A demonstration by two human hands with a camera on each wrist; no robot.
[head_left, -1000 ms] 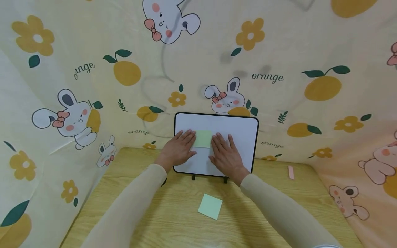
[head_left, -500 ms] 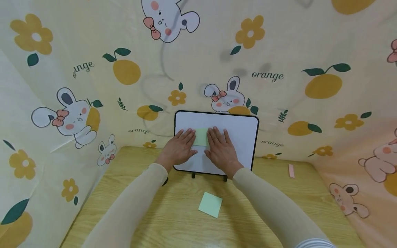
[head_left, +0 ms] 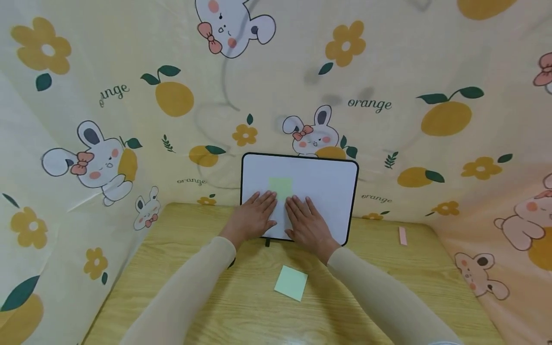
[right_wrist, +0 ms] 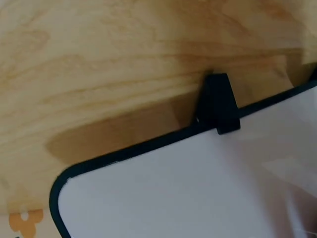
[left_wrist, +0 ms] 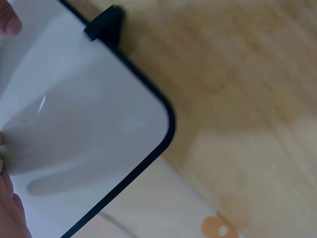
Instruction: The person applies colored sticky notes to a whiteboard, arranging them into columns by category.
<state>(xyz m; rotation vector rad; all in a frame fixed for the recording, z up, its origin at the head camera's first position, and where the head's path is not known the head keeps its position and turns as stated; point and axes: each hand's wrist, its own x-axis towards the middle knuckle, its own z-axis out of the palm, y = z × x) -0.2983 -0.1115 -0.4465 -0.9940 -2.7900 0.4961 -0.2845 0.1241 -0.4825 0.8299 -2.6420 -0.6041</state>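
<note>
A pale green sticky note (head_left: 280, 186) is on a whiteboard (head_left: 329, 191) with a black frame. My left hand (head_left: 251, 215) lies palm-down on the board, its straight fingertips at the note's lower left corner. On the other side, my right hand (head_left: 308, 223) rests flat with straight fingers, fingertips by the lower right corner. Some fingers (left_wrist: 10, 210) show at the edge of the left wrist view. A black foot (right_wrist: 218, 104) under the board's frame shows in the right wrist view, where the right hand is barely visible.
In front of the board, a second light green sticky note (head_left: 291, 283) lies on the wooden table (head_left: 366, 306). A small pink strip (head_left: 403, 236) is at the right. Behind the board hangs a printed cloth (head_left: 284, 76).
The right hand first slid left onto the note's right edge. Both hands then moved down the board, from the note's sides to its lower corners, uncovering more of it.
</note>
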